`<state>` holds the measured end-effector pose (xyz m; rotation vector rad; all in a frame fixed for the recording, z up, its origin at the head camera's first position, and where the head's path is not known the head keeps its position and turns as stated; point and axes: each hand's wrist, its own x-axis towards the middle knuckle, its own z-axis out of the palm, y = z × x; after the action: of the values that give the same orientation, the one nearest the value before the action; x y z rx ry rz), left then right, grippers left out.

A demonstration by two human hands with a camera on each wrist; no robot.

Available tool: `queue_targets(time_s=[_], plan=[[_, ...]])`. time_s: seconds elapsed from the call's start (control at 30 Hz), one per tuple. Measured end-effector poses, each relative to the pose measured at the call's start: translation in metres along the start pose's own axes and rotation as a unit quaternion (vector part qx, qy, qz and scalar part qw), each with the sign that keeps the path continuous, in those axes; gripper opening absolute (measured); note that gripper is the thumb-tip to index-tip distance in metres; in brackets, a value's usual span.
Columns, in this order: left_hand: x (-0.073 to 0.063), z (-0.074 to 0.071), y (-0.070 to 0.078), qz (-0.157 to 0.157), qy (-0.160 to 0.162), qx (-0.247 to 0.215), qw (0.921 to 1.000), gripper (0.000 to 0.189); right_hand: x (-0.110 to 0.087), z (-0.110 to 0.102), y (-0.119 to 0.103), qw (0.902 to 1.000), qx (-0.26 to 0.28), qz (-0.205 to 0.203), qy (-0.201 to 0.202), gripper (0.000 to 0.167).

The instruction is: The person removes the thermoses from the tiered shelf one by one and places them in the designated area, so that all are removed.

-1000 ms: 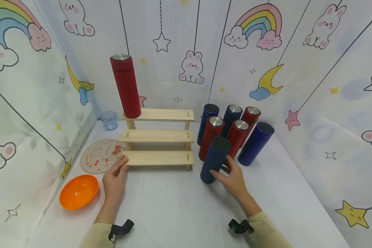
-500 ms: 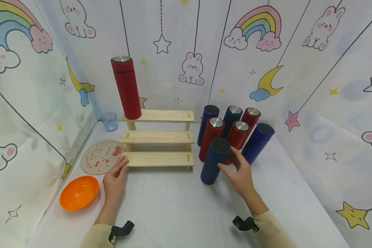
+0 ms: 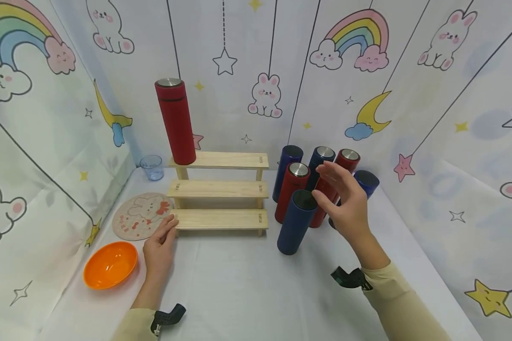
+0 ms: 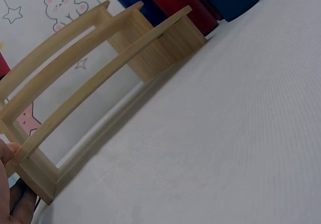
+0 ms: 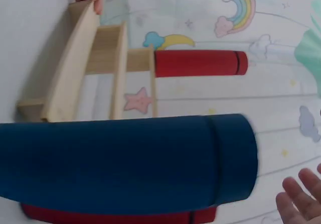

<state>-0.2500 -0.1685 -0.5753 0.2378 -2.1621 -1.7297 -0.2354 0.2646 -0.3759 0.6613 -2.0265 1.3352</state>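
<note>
My left hand (image 3: 160, 246) grips the left end of the lowest step of a three-tier wooden rack (image 3: 219, 219); the left wrist view shows a thumb at the board's edge and fingers below it. On the top tier's left end stands a red thermos flask (image 3: 175, 124) with a steel lid. My right hand (image 3: 345, 203) hovers empty beside the top of a blue flask (image 3: 296, 222), its fingers spread and gently bent. That blue flask lies across the right wrist view (image 5: 120, 163), with those fingers (image 5: 296, 199) off past its cap. Red flasks behind are partly hidden by the hand.
Several more flasks, including a red one (image 3: 292, 192) and a dark blue one (image 3: 287, 166), cluster at the back right. Left of the rack are a clear blue cup (image 3: 152, 167), a round bunny mat (image 3: 132, 217) and an orange bowl (image 3: 111, 265). Patterned cloth walls surround the table.
My right hand has let go of the front blue flask and risen up and to the right, towards the flasks behind. The blue flask stays put, and my left hand keeps its place on the rack.
</note>
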Motion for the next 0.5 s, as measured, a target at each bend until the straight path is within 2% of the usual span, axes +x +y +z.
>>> queue_targets(time_s=[0.2,0.5], plan=[[0.0,0.0,0.0,-0.001,0.001,0.006,1.0,0.03,0.044,0.007,-0.019,0.9983,0.044,-0.002,-0.037,0.062],[0.001,0.001,-0.004,0.002,0.008,0.021,0.9998,0.03,0.101,0.034,-0.035,0.9911,0.072,0.039,-0.104,0.054]])
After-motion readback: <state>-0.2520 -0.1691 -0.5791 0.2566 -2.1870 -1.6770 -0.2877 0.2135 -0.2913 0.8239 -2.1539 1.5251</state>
